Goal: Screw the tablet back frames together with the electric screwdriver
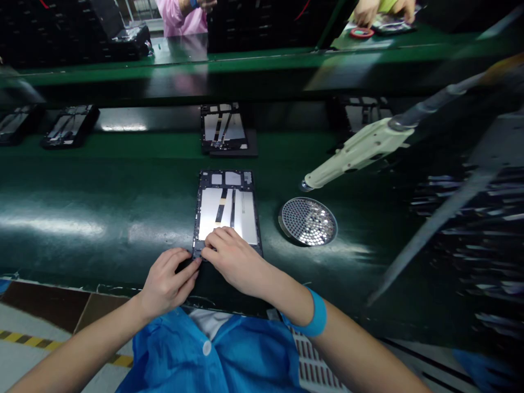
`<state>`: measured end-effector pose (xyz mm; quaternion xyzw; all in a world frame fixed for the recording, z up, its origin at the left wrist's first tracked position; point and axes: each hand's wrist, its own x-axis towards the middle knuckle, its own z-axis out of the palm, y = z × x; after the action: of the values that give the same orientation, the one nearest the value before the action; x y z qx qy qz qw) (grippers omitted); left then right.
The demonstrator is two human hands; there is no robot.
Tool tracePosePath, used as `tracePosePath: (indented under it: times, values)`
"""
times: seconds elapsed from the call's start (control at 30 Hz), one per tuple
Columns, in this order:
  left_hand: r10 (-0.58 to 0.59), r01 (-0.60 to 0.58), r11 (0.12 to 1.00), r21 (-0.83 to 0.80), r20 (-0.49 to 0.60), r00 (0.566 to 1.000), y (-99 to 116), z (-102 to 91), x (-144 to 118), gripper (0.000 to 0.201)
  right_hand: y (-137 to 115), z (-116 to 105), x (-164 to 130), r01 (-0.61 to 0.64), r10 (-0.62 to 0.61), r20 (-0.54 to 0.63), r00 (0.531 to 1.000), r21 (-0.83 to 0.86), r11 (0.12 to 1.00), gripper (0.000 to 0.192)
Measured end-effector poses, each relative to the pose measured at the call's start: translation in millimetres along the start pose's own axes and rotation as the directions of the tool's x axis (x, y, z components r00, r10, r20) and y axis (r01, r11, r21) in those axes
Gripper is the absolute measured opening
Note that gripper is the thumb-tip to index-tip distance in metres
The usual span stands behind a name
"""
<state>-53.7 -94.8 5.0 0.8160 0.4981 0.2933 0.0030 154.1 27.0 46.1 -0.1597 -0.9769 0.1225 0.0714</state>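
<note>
An opened tablet (pixel 248 218) lies on the green bench in front of me, its silvery battery (pixel 245 210) and dark ribbon cables showing. At its lower left corner, my left hand (pixel 170 281) is closed, thumb and fingers gripping the frame edge. My right hand (pixel 235 259) reaches over the tablet's lower end with its fingers bent together and pressed down near the bottom of the ribbon cable (pixel 221 207). Whatever small part lies under those fingertips is hidden. Right of the tablet sits a round metal dish (pixel 309 221) with a grid of holes that hold shiny screws.
A pale electric screwdriver (pixel 356 153) hangs over the dish on the right. Beyond my tablet lies another opened tablet (pixel 223 128), with more (pixel 69 125) to the left. Blurred racked parts (pixel 483 218) stand at right. Co-workers' hands (pixel 366 11) show across the bench.
</note>
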Motion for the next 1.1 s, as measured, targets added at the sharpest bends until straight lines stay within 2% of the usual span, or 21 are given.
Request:
tracePosePath:
  times: [0.53,0.83,1.1]
  values:
    - [0.015,-0.015,1.0,0.005,-0.003,1.0,-1,-1.3,-1,0.036,-5,-10,9,0.007,-0.005,0.065,0.998,-0.034,0.999,0.02]
    - [0.001,-0.001,0.999,0.039,0.003,1.0,2,0.8,1,0.034,-4,-10,6,0.006,-0.005,0.034,0.999,-0.017,1.0,0.018]
    - [0.011,-0.012,0.996,0.084,0.014,1.0,2,3.0,3,0.036,-12,0,4,-0.077,0.076,-0.019,0.997,-0.033,0.996,0.012]
